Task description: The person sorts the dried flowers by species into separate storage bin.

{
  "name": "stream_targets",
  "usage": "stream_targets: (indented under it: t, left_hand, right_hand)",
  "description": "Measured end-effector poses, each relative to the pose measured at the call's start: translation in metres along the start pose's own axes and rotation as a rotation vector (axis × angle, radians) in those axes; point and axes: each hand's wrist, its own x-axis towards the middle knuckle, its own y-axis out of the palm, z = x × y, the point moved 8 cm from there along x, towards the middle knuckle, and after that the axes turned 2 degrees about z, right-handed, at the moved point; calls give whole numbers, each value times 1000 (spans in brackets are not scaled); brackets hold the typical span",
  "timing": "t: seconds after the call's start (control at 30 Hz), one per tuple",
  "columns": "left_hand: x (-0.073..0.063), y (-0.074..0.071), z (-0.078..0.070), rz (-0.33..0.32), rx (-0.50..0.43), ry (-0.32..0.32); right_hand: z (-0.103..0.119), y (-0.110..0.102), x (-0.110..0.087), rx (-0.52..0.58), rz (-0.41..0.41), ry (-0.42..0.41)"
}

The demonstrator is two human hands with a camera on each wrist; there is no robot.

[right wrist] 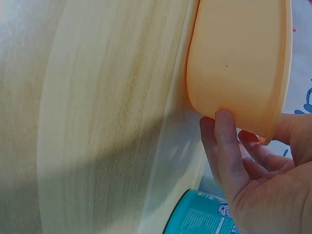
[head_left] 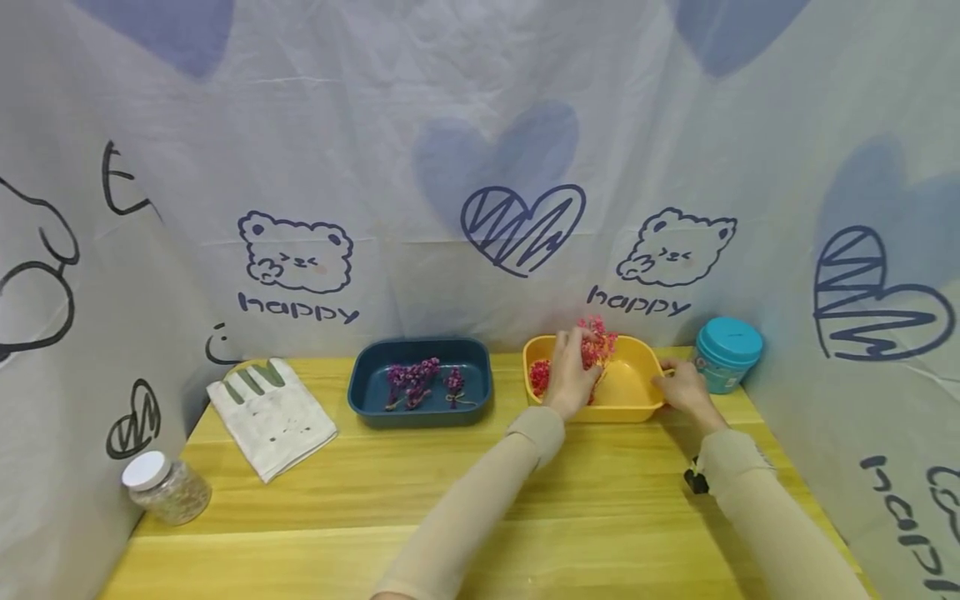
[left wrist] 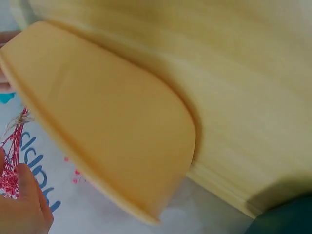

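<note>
My left hand (head_left: pixel 572 375) is over the left half of a yellow tray (head_left: pixel 637 410), holding a bunch of pink-red dried flowers (head_left: pixel 597 343). In the left wrist view its thumb and fingers pinch the bunch (left wrist: pixel 10 178), whose stems are tied with twine. More red dried flowers (head_left: pixel 538 377) lie inside the tray at its left end. My right hand (head_left: pixel 684 387) grips the tray's right end. The right wrist view has its thumb over the rim and fingers (right wrist: pixel 226 141) against the outer wall.
Left of the yellow tray stands a dark blue tray (head_left: pixel 420 418) with purple dried flower bunches (head_left: pixel 412 379). A teal lidded tub (head_left: pixel 727 354) stands close right of my right hand. At the left are a folded cloth (head_left: pixel 277 425) and a white-lidded jar (head_left: pixel 168 490). Printed curtains enclose the table.
</note>
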Motion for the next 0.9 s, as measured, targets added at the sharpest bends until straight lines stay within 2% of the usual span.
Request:
stream_targets:
  t: [0.13,0.27,0.37,0.47,0.67,0.9]
  left_hand:
    - [-1,5,4,0,8,11]
    - [-2,8,7,9,57,22]
    - [-3,13,11,39,78,6]
    - [-4,17,15,73,65,-6]
    - [-6,19,17,123,-40,-27]
    - [-8,8,20,47,-96,-38]
  right_hand:
    - [2,1,1,12,-2,-4]
    - [2,3,3,14,-7,-9]
    - [3,4,4,17,-3,-9]
    - [3,7,5,25,6,-2]
    - [6,8,6,13,2,-15]
    - [7,6,8,-36,-20,-31]
